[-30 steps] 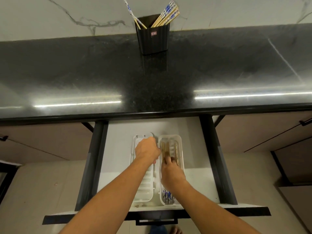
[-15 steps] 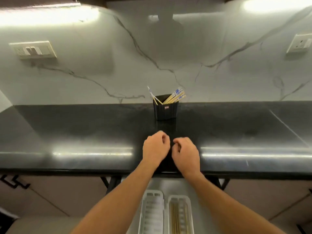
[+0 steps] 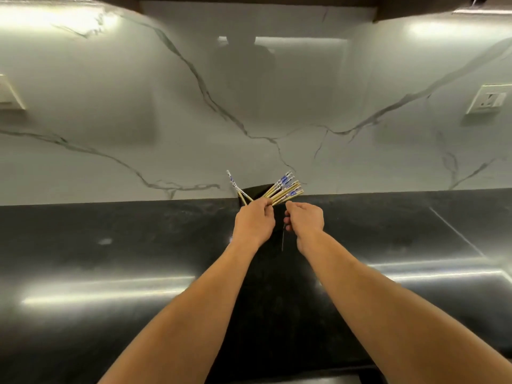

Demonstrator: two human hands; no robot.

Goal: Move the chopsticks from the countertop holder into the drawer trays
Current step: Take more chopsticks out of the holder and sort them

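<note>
The black holder (image 3: 259,189) stands at the back of the countertop, mostly hidden behind my hands. A bundle of bamboo chopsticks (image 3: 285,189) with blue-and-white tops leans right out of it, and a couple more chopsticks (image 3: 234,184) lean left. My left hand (image 3: 255,221) is at the holder's rim, fingertips pinched on the lower shafts of the bundle. My right hand (image 3: 306,220) is beside the holder's right side with curled fingers, its index fingertip touching the lowest chopstick. The drawer and its trays are out of view.
The glossy black countertop (image 3: 110,273) stretches left and right with bright light reflections. A white marble backsplash (image 3: 166,106) rises behind it, with a wall socket (image 3: 489,99) at right and a switch plate (image 3: 8,92) at the left edge.
Both hands rose from the drawer trays, crossed the countertop and reached the holder. The view tilted up, so the drawer dropped out of sight. My left fingers closed on the chopstick bundle.
</note>
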